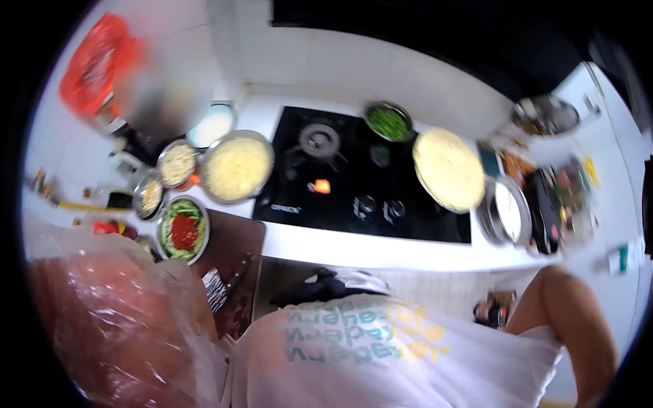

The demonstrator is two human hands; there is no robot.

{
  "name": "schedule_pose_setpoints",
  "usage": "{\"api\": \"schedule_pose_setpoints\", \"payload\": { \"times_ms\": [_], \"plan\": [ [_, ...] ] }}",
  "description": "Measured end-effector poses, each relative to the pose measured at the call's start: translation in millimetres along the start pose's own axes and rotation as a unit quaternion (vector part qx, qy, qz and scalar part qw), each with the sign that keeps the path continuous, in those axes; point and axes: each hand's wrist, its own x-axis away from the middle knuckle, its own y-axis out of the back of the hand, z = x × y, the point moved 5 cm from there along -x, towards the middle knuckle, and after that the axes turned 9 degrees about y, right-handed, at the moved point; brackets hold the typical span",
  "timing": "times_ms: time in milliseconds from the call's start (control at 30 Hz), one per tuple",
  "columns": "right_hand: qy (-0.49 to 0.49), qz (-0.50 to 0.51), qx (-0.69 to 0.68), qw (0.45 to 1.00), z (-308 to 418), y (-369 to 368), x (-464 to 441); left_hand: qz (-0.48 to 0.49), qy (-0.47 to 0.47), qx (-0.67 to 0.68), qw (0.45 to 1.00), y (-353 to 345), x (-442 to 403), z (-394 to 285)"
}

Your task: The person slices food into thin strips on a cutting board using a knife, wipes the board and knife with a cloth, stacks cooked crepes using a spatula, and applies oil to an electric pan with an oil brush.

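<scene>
Clear plastic (shiny) partly hides brown surface beside a bowl.

Looked out from the wearer's head through 1 wide lens, facing forward and steeply down. Bent straight edges into curves and faded to black around the rounded border. Took in the wearer's shirt very near along the bottom, the table and stove farther off across the middle, and the wall beyond, towards the top.
</scene>
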Motion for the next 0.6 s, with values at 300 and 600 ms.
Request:
{"api": "schedule_pose_setpoints", "payload": {
  "times_ms": [300, 600],
  "plan": [
    [0.009, 0.064, 0.036, 0.997, 35, -1, -13, -0.224, -0.014, 0.078, 0.971, -29, 30, 38],
    [-0.183, -0.026, 0.097, 0.978, 58, 13, 87, 0.207, 0.354, 0.106, 0.906, -290, 218, 127]
  ]
}}
